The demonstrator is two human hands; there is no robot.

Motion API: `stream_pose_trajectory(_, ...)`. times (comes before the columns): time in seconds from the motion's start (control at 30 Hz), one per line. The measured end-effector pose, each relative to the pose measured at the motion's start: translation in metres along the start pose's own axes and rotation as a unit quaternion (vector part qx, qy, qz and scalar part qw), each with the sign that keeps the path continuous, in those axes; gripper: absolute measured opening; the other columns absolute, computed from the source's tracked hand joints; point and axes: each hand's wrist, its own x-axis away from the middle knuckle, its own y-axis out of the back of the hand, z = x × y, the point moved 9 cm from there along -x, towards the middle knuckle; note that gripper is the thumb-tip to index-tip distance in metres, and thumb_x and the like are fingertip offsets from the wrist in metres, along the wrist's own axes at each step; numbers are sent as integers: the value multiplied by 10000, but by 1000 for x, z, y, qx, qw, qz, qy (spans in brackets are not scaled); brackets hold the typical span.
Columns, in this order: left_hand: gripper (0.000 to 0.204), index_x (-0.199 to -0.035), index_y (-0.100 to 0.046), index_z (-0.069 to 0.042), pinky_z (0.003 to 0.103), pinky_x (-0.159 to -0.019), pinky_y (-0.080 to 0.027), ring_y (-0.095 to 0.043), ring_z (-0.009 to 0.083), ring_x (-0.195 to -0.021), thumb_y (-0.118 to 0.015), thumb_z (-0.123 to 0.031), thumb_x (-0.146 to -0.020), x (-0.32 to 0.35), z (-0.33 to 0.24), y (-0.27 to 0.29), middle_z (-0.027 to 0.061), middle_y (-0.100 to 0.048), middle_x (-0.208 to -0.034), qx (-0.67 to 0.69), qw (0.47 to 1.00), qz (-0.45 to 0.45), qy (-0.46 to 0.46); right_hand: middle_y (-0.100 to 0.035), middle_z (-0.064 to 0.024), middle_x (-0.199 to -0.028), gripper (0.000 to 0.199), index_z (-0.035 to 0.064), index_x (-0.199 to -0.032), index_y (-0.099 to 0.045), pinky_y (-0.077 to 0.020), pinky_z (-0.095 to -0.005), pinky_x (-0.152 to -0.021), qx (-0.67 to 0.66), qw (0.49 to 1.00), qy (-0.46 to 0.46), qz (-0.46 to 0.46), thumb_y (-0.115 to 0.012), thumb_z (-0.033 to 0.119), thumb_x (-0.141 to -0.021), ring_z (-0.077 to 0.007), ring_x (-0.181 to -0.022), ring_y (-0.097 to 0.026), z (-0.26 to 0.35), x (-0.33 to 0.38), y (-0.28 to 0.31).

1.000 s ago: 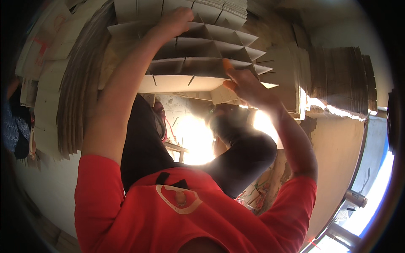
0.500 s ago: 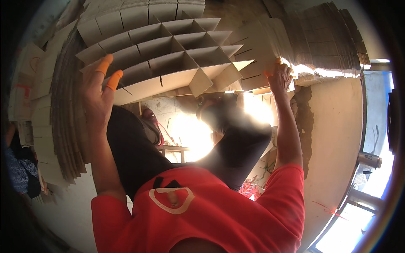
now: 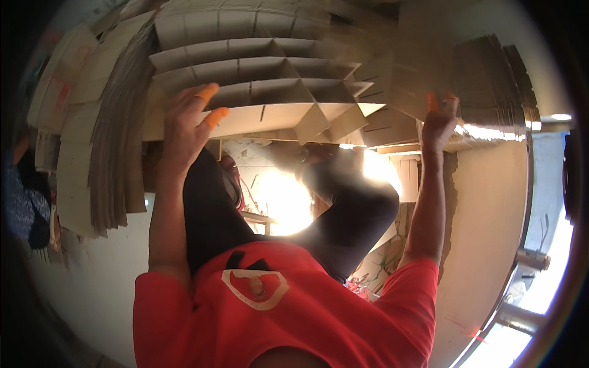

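Observation:
My left hand (image 3: 189, 126) hovers by the left end of a cardboard divider grid (image 3: 257, 119). Its thumb and finger, capped in orange finger covers, are spread with nothing visible between them. The grid has slotted strips crossed into cells, the crossing pieces toward its right side. To the right, my right hand (image 3: 442, 126), also with orange on its fingertips, is closed at the lower edge of a cardboard strip (image 3: 423, 58). That strip is smeared by motion, and the fingers behind it are partly hidden.
Stacked cardboard sheets (image 3: 116, 141) rise at the left, and another stack (image 3: 491, 86) stands at the far right. More slotted strips (image 3: 374, 119) lie beside the grid. Below are my dark-trousered legs (image 3: 343, 227) and sunlit floor. At the left edge, part of another person (image 3: 27, 208) shows.
My right hand has moved right, with a blurred cardboard strip now raised above it. My left hand and the grid appear further right in the view, which has itself shifted.

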Motion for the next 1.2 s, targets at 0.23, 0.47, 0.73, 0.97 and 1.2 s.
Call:
stream_pose_trajectory(0.23,227,-918,-648,2,351,-690,-494,-603,278,-814,-725,-38,-709,9,7,-35,124,-657,-871,16,995,101,-12,-650,-33,-1058,580,42,-1363,-431,-488,-247,-851,-352,904,111,216,-633,-41,-826,-100,-943,-597,176,1,12)
stream_pose_trajectory(0.47,127,-793,-621,-31,366,-612,-478,-587,254,-679,-657,29,-687,12,11,-40,87,-608,-671,56,996,66,-11,-631,-102,-1185,560,33,-1330,-471,-493,-255,-836,-375,873,101,295,-644,-40,-803,-103,-956,-603,233,22,-17)
stream_pose_trajectory(0.73,134,-815,-633,-28,357,-591,-484,-598,261,-677,-695,25,-709,12,13,-40,104,-606,-726,61,996,59,-14,-611,-149,-1201,542,13,-1296,-495,-497,-271,-818,-329,888,132,293,-672,-3,-784,-148,-992,-626,250,27,-31)
stream_pose_trajectory(0.97,140,-828,-641,-25,353,-598,-490,-609,271,-683,-688,34,-710,12,18,-41,111,-614,-741,70,996,58,-12,-606,-179,-1191,538,3,-1292,-495,-493,-287,-826,-317,888,147,298,-658,6,-780,-211,-1017,-633,258,23,-36)
stream_pose_trajectory(1.2,139,-835,-644,-23,355,-602,-492,-609,270,-680,-684,31,-714,10,20,-43,113,-622,-745,76,995,64,-6,-636,-89,-1055,555,19,-1356,-442,-497,-243,-711,-311,851,126,404,-588,5,-821,-113,-829,-600,274,25,-44)
